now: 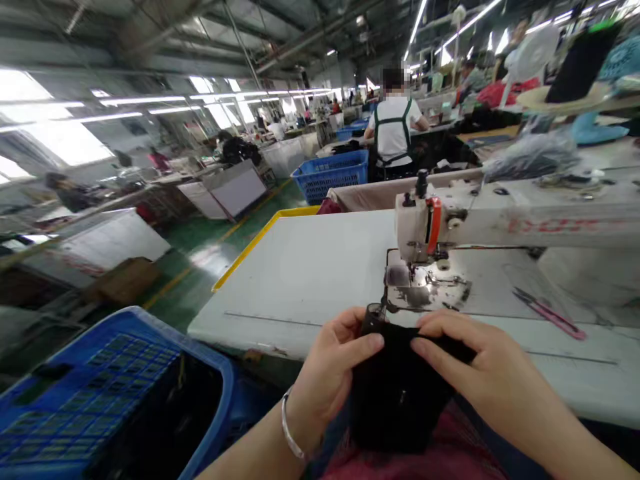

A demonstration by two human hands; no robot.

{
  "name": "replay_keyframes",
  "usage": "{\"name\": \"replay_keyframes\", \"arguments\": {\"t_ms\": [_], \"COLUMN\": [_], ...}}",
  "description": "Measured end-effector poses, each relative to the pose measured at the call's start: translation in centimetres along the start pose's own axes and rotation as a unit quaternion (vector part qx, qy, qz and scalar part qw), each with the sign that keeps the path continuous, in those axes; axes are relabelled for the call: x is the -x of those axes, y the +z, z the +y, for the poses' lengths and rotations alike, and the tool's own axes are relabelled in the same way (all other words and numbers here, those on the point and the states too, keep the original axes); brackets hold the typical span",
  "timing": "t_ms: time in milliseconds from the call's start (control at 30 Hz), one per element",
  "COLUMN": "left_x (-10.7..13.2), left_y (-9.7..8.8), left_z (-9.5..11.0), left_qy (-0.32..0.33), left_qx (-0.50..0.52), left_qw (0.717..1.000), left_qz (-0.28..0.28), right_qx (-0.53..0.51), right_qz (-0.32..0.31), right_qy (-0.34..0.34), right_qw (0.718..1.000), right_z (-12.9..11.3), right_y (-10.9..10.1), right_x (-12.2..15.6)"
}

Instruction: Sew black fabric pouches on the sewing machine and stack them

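A piece of black fabric [400, 400] hangs between my hands at the table's front edge, its lower part over my lap. My left hand [333, 370] pinches its upper left edge between thumb and fingers, beside a small dark see-through strip [373, 312]. Thumb and fingers of my right hand [475, 360] grip the upper right edge. Just beyond the fabric stands a white sewing machine [420, 227], its needle area over a shiny metal plate [425, 287]. The fabric is in front of that plate, not under the presser foot.
Pink-handled scissors [555, 317] lie on the white sewing table [320, 260] to the right. A blue plastic basket [220, 360] with dark cloth stands at my lower left. Another blue crate [333, 175] is beyond the table, near a seated person [393, 130].
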State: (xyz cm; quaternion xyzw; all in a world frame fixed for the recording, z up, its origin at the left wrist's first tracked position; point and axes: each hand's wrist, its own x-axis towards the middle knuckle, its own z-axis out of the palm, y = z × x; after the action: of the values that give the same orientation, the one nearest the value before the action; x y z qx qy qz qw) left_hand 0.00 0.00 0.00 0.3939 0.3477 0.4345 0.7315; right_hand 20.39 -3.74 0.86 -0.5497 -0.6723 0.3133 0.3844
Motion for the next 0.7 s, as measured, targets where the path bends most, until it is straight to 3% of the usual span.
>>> {"name": "replay_keyframes", "arguments": {"t_ms": [267, 533, 700], "left_x": [0.5, 0.2, 0.1], "left_y": [0.4, 0.6, 0.2], "left_z": [-0.8, -1.2, -0.8], "left_qy": [-0.038, -0.034, -0.011], "left_qx": [0.043, 0.044, 0.023], "left_qw": [0.997, 0.997, 0.995], "left_qz": [0.045, 0.059, 0.094], "right_qx": [-0.008, -0.017, -0.053], "right_qz": [-0.009, -0.018, 0.028], "right_qy": [-0.006, -0.004, 0.080], "right_qw": [1.000, 1.000, 0.995], "right_z": [0.2, 0.7, 3.1], "right_y": [-0.3, -0.5, -1.8], "right_x": [0.7, 0.6, 1.4]}}
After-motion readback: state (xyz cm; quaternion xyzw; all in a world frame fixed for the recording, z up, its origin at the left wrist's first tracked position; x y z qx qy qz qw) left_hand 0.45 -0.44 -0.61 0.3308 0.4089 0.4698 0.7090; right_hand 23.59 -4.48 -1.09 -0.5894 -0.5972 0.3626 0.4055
